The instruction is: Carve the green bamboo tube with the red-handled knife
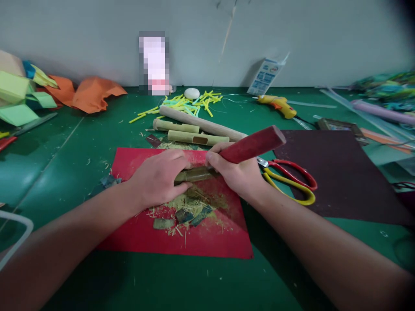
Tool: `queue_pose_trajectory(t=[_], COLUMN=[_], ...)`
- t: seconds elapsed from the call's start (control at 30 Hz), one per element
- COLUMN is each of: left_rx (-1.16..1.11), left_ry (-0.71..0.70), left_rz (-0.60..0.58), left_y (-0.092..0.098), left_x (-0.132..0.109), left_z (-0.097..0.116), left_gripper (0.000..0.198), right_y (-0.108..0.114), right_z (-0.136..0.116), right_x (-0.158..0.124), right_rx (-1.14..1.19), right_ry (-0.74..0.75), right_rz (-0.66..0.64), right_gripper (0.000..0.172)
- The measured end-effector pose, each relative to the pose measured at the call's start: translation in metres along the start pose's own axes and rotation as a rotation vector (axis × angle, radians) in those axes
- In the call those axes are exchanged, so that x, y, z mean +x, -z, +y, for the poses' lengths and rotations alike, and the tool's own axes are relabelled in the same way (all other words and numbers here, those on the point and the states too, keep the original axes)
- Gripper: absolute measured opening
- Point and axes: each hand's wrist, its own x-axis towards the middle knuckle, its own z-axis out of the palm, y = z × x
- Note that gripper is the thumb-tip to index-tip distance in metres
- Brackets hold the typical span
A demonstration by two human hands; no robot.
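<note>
My left hand [158,177] is closed around one end of a greenish bamboo tube [196,174], pinning it above a red sheet [129,242]. In my right hand [241,175] is a tool with a thick, dark red wooden handle [254,144] that slants up to the right. Its working end is hidden behind my fingers, close to the bamboo's right end. Pale shavings [188,198] and dark green peeled pieces [164,223] are scattered beneath. Just beyond lie two cut bamboo tubes, one notched [177,126] and one with a rectangular opening [212,139].
A round wooden stick [207,122] and yellow straw pieces [181,103] lie behind. Red-and-yellow-handled scissors [292,183] rest by my right wrist, near a dark brown sheet [327,172]. Further back are a yellow glue gun [279,106], a carton [267,75] and orange paper [94,93].
</note>
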Motion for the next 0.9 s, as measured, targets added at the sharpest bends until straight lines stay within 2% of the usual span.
queue_pose_trajectory(t=[0.33, 0.53, 0.73, 0.9], left_rx=[0.084, 0.037, 0.001, -0.044], left_ry=[-0.057, -0.06, -0.099, -0.142], left_rz=[0.033, 0.012, 0.006, 0.046], left_y=[-0.0008, -0.0034, -0.0057, -0.0063], left_x=[0.0003, 0.0024, 0.0029, 0.0031], left_z=[0.0024, 0.0051, 0.0009, -0.0036], left_gripper=[0.017, 0.02, 0.027, 0.028], right_y=[0.0006, 0.0014, 0.0008, 0.0016], right_z=[0.0009, -0.0025, -0.0018, -0.0015], right_x=[0.0003, 0.0024, 0.0055, 0.0065], right_rx=[-0.059, -0.106, -0.077, -0.084], right_ry=[0.009, 0.001, -0.016, 0.019], right_rz=[-0.019, -0.086, -0.076, -0.098], right_gripper=[0.019, 0.017, 0.017, 0.019])
